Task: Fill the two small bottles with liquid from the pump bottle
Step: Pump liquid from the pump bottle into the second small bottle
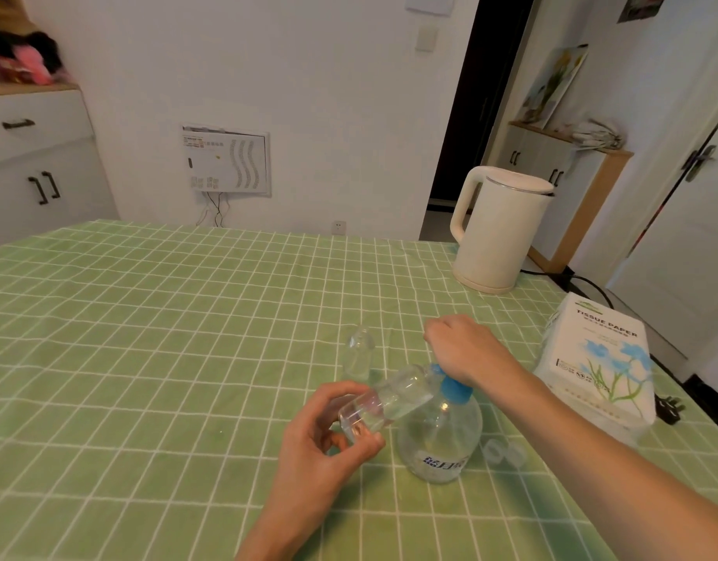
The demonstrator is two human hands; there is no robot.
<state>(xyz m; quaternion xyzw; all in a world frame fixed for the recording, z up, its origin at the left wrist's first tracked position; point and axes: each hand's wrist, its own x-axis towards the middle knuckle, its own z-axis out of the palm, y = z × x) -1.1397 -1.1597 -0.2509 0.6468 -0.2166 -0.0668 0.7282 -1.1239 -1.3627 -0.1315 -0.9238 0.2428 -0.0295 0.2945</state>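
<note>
So the whole thing hinges on how the small bottle lines up with the spout. The left hand has it pinched at the base end between thumb and fingertips, fingers curled round the bottom, and the bottle is tipped way over, nearly on its side. Its long axis runs from the near-left, where the fingers are, up toward the far-right, so the open mouth points straight at the blue pump head of the pump bottle. The pump bottle stands upright on the green checked tablecloth, just right of the left hand, with the small bottle's neck right up against the blue top. It's too blurry there to say whether the mouth is actually under the nozzle. The right hand comes in from the near-right with the heel of the hand on the pump head. The knuckles are bent and the fingers tuck down on the far side, but I can't tell if they're wrapped round anything. My guess is the next press only works if that mouth sits below the spout, otherwise it dribbles down the outside. The second small bottle stands upright on the cloth farther back and a bit left, clear of both hands, and looks empty to me.
</note>
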